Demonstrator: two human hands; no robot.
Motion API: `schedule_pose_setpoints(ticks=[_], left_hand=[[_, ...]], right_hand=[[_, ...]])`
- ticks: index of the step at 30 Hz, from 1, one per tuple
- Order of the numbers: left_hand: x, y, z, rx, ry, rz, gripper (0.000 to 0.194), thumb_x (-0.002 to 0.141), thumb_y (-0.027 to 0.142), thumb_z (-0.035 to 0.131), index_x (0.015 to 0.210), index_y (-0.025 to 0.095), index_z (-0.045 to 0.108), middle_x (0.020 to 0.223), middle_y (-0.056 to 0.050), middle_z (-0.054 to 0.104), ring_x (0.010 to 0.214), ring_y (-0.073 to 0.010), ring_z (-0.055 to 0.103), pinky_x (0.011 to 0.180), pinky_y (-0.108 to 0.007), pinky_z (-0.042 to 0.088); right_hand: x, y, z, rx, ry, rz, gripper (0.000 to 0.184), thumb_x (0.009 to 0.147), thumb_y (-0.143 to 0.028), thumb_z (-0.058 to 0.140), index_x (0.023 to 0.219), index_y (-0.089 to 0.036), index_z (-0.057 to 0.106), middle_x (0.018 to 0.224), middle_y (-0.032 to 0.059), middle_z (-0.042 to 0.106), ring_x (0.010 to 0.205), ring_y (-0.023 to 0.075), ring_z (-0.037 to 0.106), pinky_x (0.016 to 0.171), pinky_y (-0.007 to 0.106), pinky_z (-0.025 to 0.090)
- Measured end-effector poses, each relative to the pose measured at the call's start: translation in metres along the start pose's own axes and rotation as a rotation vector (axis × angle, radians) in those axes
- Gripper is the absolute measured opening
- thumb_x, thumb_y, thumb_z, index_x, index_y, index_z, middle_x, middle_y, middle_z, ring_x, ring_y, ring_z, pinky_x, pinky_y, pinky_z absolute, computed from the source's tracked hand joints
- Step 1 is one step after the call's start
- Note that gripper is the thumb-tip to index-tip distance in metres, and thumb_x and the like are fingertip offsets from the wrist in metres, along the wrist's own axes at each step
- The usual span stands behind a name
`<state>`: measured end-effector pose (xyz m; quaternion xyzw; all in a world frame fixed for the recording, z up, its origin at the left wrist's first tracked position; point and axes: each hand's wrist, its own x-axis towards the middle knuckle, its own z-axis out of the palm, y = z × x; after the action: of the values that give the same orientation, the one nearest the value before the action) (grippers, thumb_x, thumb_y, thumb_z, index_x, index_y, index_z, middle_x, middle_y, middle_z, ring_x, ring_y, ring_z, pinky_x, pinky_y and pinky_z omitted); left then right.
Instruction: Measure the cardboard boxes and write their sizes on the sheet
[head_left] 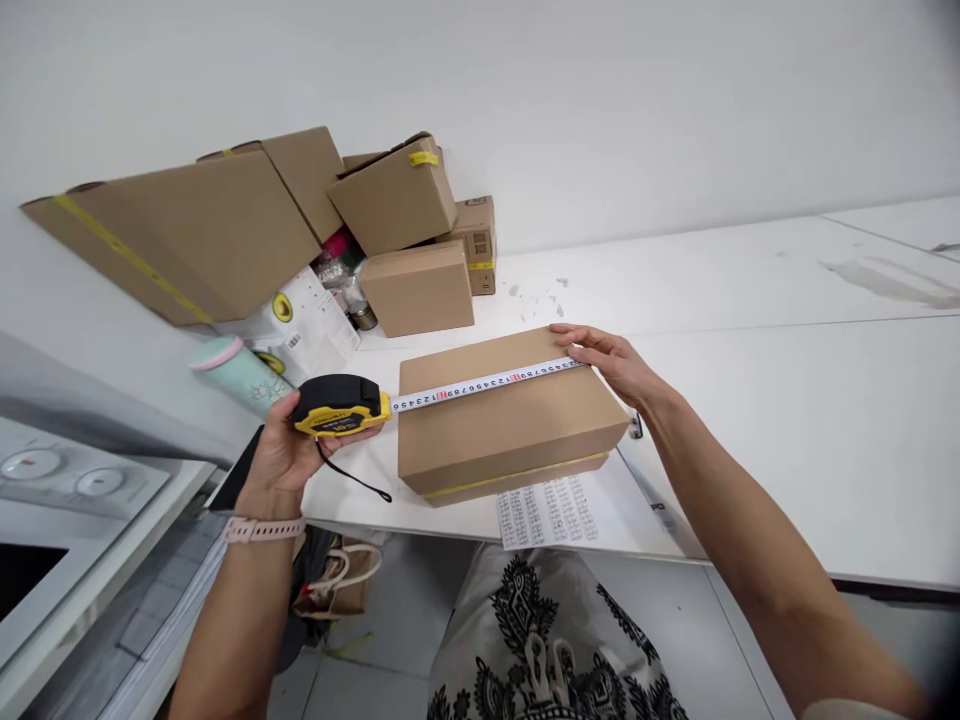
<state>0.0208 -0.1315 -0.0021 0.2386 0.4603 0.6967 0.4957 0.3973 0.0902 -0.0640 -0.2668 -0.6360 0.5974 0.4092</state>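
My left hand (289, 445) grips a black and yellow tape measure (337, 408) just off the left edge of a closed brown cardboard box (502, 410). From its mouth the white blade (480, 386) runs out across the top of the box. At the box's far right edge, my right hand (604, 360) pinches the blade's end against the cardboard; the fingers cover that end. A black wrist strap (356, 475) dangles from the tape measure. Yellow tape (517, 476) lines the box's near side. A printed sheet (555, 513) lies partly under the box.
Several cardboard boxes (394, 200) are stacked against the wall at the back left. A mint-green bottle (238, 372) and a white carton with avocado pictures (311, 325) lie beside them. A white appliance with knobs (67, 475) stands at the far left. The white table (787, 420) extends right.
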Motion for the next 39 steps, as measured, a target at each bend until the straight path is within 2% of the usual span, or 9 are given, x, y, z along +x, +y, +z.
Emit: schedule_pose_setpoints(ticks=[4, 9, 16, 28, 36, 39], left_hand=[[0.004, 0.000, -0.019, -0.015, -0.005, -0.038, 0.036, 0.071, 0.039, 0.072, 0.094, 0.012, 0.076, 0.091, -0.015, 0.078, 0.093, -0.0418, 0.072, 0.091, -0.069, 0.049], [0.008, -0.005, -0.027, -0.048, -0.010, -0.045, 0.034, 0.074, 0.042, 0.070, 0.091, 0.014, 0.077, 0.089, -0.014, 0.078, 0.101, -0.0430, 0.070, 0.094, -0.071, 0.046], [0.009, -0.005, -0.029, -0.045, -0.024, -0.056, 0.037, 0.077, 0.044, 0.069, 0.093, 0.012, 0.077, 0.091, -0.017, 0.078, 0.109, -0.0457, 0.066, 0.095, -0.073, 0.043], [0.007, -0.006, -0.027, -0.063, -0.022, -0.061, 0.038, 0.075, 0.043, 0.070, 0.095, 0.011, 0.076, 0.090, -0.017, 0.078, 0.101, -0.0451, 0.069, 0.095, -0.074, 0.042], [0.008, -0.007, -0.027, -0.065, -0.021, -0.053, 0.036, 0.074, 0.042, 0.070, 0.095, 0.013, 0.076, 0.093, -0.016, 0.078, 0.090, -0.0402, 0.073, 0.090, -0.070, 0.049], [0.001, -0.005, -0.020, -0.047, -0.011, 0.004, 0.033, 0.074, 0.039, 0.070, 0.093, 0.012, 0.076, 0.091, -0.016, 0.078, 0.087, -0.0399, 0.073, 0.085, -0.069, 0.053]], right_hand=[[-0.001, 0.000, 0.002, -0.011, 0.011, -0.008, 0.018, 0.080, -0.039, 0.074, 0.093, -0.028, 0.074, 0.146, 0.0017, 0.054, 0.137, 0.0306, 0.045, 0.110, 0.050, 0.037], [-0.001, 0.000, 0.003, -0.011, 0.013, 0.005, 0.017, 0.080, -0.039, 0.074, 0.092, -0.027, 0.073, 0.147, 0.0018, 0.053, 0.137, 0.0302, 0.044, 0.109, 0.050, 0.038], [-0.003, -0.003, 0.005, 0.007, 0.020, 0.029, 0.014, 0.079, -0.038, 0.075, 0.089, -0.028, 0.074, 0.148, 0.0005, 0.052, 0.138, 0.0304, 0.043, 0.110, 0.050, 0.036], [0.000, 0.002, 0.003, 0.023, 0.013, 0.001, 0.018, 0.077, -0.039, 0.076, 0.089, -0.025, 0.073, 0.147, 0.0026, 0.052, 0.139, 0.0305, 0.042, 0.111, 0.051, 0.035], [0.000, 0.002, 0.005, 0.009, -0.002, -0.004, 0.020, 0.078, -0.042, 0.074, 0.091, -0.026, 0.072, 0.149, 0.0018, 0.051, 0.137, 0.0281, 0.045, 0.108, 0.048, 0.040], [-0.002, -0.003, 0.006, -0.030, 0.053, -0.007, 0.029, 0.076, -0.043, 0.076, 0.099, -0.026, 0.070, 0.145, 0.0046, 0.054, 0.130, 0.0277, 0.050, 0.105, 0.047, 0.043]])
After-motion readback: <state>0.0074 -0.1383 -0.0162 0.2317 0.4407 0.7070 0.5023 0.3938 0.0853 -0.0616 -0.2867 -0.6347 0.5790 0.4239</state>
